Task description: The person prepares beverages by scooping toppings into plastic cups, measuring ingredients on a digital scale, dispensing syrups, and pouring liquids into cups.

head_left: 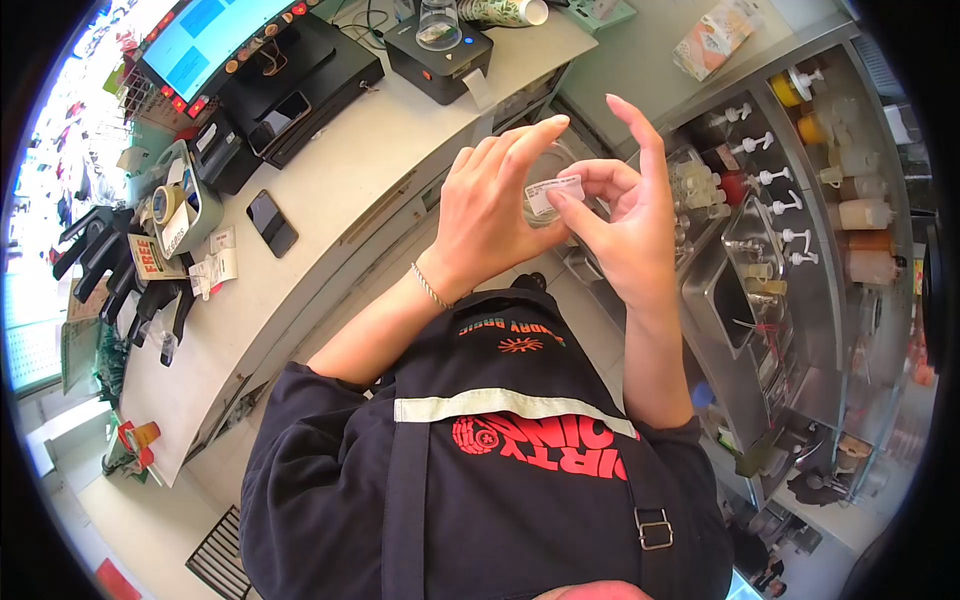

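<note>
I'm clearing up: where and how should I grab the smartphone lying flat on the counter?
I'd come from above and pinch the smartphone by its long edges, around the middle: it lies flat on the counter, both long sides exposed.

Phone (272,223) on counter (340,170) left, label (545,193) in right hand (625,215), pumps (773,178) right

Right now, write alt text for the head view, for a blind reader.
A right hand pinches a white label beside the curved left hand, with what looks like a clear cup between them. A counter with a phone is at left; pump bottles at right.
</note>
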